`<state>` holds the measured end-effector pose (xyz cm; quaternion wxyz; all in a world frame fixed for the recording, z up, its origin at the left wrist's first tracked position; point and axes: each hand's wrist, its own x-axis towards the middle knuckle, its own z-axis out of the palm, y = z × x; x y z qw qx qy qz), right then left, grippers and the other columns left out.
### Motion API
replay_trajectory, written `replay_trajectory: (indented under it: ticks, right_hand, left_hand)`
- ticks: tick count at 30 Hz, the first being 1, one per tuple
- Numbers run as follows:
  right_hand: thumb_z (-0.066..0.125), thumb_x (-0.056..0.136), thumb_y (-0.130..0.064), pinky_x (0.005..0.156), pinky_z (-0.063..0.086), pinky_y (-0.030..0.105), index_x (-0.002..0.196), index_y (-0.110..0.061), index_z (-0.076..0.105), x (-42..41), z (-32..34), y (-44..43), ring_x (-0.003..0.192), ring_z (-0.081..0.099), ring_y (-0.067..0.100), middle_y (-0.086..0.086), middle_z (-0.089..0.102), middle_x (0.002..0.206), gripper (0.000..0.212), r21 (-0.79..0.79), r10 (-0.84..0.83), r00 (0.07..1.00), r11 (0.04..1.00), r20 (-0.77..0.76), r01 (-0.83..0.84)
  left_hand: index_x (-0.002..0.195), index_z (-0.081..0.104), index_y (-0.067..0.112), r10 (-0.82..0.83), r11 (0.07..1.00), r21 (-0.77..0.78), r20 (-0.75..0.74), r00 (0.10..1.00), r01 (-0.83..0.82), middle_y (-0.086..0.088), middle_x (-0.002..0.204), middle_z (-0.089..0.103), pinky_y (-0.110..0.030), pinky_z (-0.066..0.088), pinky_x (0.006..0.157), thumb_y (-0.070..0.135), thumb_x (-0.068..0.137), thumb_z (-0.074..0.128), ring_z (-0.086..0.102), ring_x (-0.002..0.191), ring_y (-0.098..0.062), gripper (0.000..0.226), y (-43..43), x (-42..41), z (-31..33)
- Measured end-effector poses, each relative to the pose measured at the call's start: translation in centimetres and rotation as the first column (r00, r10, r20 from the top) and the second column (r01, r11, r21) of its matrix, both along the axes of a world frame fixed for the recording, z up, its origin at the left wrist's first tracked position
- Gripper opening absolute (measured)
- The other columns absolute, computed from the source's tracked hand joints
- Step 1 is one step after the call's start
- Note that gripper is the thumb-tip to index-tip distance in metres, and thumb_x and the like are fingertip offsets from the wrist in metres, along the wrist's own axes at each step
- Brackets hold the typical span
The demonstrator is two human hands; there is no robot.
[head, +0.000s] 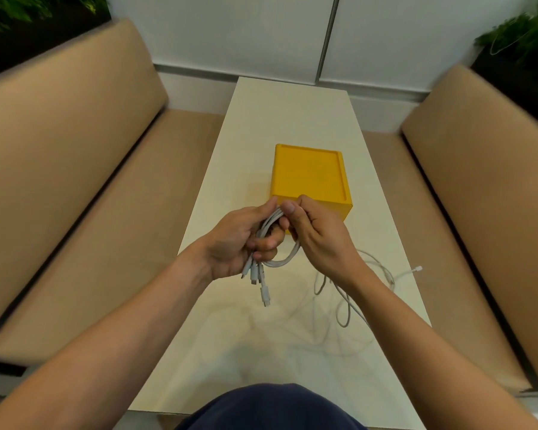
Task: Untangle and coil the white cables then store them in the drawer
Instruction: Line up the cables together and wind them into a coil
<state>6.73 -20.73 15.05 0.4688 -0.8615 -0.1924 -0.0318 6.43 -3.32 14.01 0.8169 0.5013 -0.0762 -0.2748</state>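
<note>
Landmark: yellow box (311, 178) on the white table (261, 125).

Both hands are up just in front of the box's near face. Left hand (239, 243) is clenched round a bunch of white cables (280, 259); several plug ends (257, 276) hang below its palm. Right hand (320, 234) pinches the same bunch at the top, thumb and fingers closed on the strands and bending them into a loop that sags under both hands. So both hands are grasping cable, nothing released.

The rest of the cable, loose slack (348, 293), lies on the table nearer than the box and to its right, partly under the right forearm. It is looped over itself; one plug (418, 269) sticks out at the far right of the tangle. Fainter strands closer to the body are blurry, so I cannot count the cables.

Step, as I judge it: mid-coil, not yet stored. No open drawer is visible on the box; its front is hidden by the hands.

Handling: thin, light, floppy cords, smooth jacket, likely to slip and spring out of a coil. Keep the plug ends bunched in the left fist as an anchor and feed slack with the right, gripping the cord body rather than yanking a plug. Risk: trailing loops snagging each other or dragging off the table edge.
</note>
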Motion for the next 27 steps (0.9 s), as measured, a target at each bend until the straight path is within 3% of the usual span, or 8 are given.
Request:
replay_trajectory:
  ticks: [4, 7, 10, 14, 16, 19, 24, 27]
  right_hand:
    - [0.042, 0.106, -0.048, 0.056, 0.038, 0.030, 0.079, -0.021, 0.059, -0.2, 0.6, -0.1, 0.058, 0.048, 0.010, -0.008, 0.055, 0.064, 0.042, 0.061, 0.120, 0.992, 0.991, -0.047, -0.117]
    - [0.041, 0.104, -0.045, 0.053, 0.035, 0.019, 0.075, -0.027, 0.055, -0.7, 1.4, -0.1, 0.053, 0.044, 0.006, -0.012, 0.052, 0.060, 0.037, 0.174, 0.219, 0.970, 0.964, -0.104, -0.199]
    - [0.039, 0.103, -0.046, 0.049, 0.037, 0.028, 0.081, -0.023, 0.052, -0.7, 1.5, -0.4, 0.056, 0.045, 0.012, -0.006, 0.054, 0.067, 0.034, 0.239, 0.230, 0.969, 0.950, -0.089, -0.203]
    - [0.039, 0.103, -0.038, 0.052, 0.039, 0.045, 0.110, -0.024, 0.053, -0.8, 0.8, -1.3, 0.061, 0.044, 0.029, -0.002, 0.053, 0.075, 0.021, 0.306, 0.238, 0.968, 0.929, -0.073, -0.206]
    - [0.037, 0.105, -0.033, 0.051, 0.040, 0.037, 0.120, -0.023, 0.059, -0.7, -0.1, -1.9, 0.059, 0.048, 0.023, 0.004, 0.057, 0.080, 0.028, 0.279, 0.198, 0.980, 0.942, -0.013, -0.186]
    - [0.034, 0.110, -0.035, 0.063, 0.040, 0.018, 0.138, -0.020, 0.059, -0.4, -2.8, -3.1, 0.066, 0.053, 0.004, -0.014, 0.058, 0.082, 0.041, 0.133, 0.116, 0.991, 0.983, 0.070, -0.124]
    - [0.030, 0.109, -0.046, 0.071, 0.043, 0.017, 0.155, -0.030, 0.041, -1.2, -5.2, -3.0, 0.075, 0.054, 0.001, -0.023, 0.057, 0.091, 0.050, 0.136, 0.040, 0.999, 0.990, -0.028, -0.035]
    - [0.027, 0.109, -0.047, 0.067, 0.042, 0.031, 0.149, -0.033, 0.039, -1.7, -5.4, -1.9, 0.069, 0.045, 0.006, -0.013, 0.051, 0.080, 0.044, 0.054, 0.063, 0.994, 0.997, -0.085, -0.058]
  left_hand:
    - [0.085, 0.071, 0.012, -0.145, 0.984, -0.099, 0.005, 0.989, 0.145, 0.002, 0.043, 0.043, -0.021, 0.034, 0.047, 0.046, 0.104, 0.041, 0.028, 0.038, -0.008, 0.049, 0.7, -0.3, -0.6]
    - [0.093, 0.076, 0.011, -0.183, 0.962, -0.191, 0.069, 0.981, 0.193, 0.009, 0.039, 0.045, -0.019, 0.040, 0.049, 0.053, 0.095, 0.063, 0.038, 0.037, -0.002, 0.044, 0.5, -0.6, -1.2]
    - [0.099, 0.077, 0.006, -0.149, 0.961, -0.216, 0.122, 0.981, 0.173, 0.011, 0.040, 0.045, -0.018, 0.043, 0.050, 0.051, 0.093, 0.068, 0.040, 0.038, -0.001, 0.046, -0.2, -0.8, -1.2]
    - [0.112, 0.074, 0.003, -0.178, 0.958, -0.195, 0.159, 0.971, 0.208, 0.011, 0.045, 0.046, -0.018, 0.037, 0.051, 0.045, 0.097, 0.063, 0.036, 0.043, -0.003, 0.046, -0.6, -1.1, -0.9]
    - [0.119, 0.072, 0.002, -0.178, 0.960, -0.183, 0.179, 0.968, 0.210, 0.009, 0.048, 0.048, -0.019, 0.033, 0.051, 0.042, 0.099, 0.060, 0.029, 0.045, -0.006, 0.046, -0.6, -1.3, -0.8]
    - [0.128, 0.068, 0.002, -0.111, 0.968, -0.203, 0.179, 0.977, 0.148, 0.007, 0.050, 0.048, -0.018, 0.033, 0.051, 0.041, 0.100, 0.060, 0.023, 0.046, -0.009, 0.049, -0.2, -1.1, -0.4]
    - [0.131, 0.065, 0.001, -0.104, 0.972, -0.190, 0.193, 0.976, 0.142, 0.007, 0.052, 0.050, -0.018, 0.031, 0.049, 0.040, 0.100, 0.060, 0.020, 0.046, -0.009, 0.050, -0.3, -1.2, -0.1]
    - [0.131, 0.065, 0.001, -0.006, 0.979, -0.200, 0.195, 0.981, 0.045, 0.008, 0.053, 0.049, -0.019, 0.027, 0.048, 0.035, 0.103, 0.054, 0.020, 0.046, -0.009, 0.045, -0.9, -1.2, 0.0]
